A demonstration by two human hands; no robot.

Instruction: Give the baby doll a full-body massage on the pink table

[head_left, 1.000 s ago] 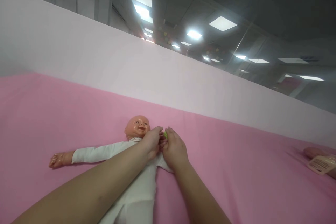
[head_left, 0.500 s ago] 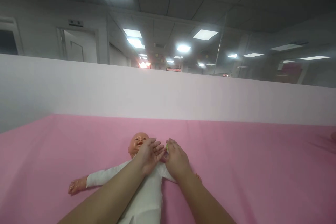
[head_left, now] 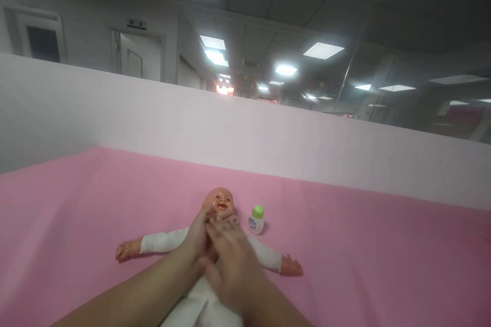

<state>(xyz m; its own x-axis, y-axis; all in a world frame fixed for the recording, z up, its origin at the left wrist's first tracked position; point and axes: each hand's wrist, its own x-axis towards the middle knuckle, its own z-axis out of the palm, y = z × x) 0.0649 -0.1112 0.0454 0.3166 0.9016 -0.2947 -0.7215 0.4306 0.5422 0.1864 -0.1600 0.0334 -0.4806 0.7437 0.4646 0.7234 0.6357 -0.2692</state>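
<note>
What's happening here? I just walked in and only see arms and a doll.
A person leans over a baby doll lying face up on a pink cloth. Both bare hands rest together on the doll's upper chest, just under its chin: the left hand alongside the right hand, which lies partly over it. A small white bottle with a green cap stands upright beside the doll's head, touched by neither hand.

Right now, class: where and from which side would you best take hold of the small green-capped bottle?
Probably the white body of the bottle, below the green cap, from the right: it stands upright, with open pink sheet there and the doll at its left.
</note>
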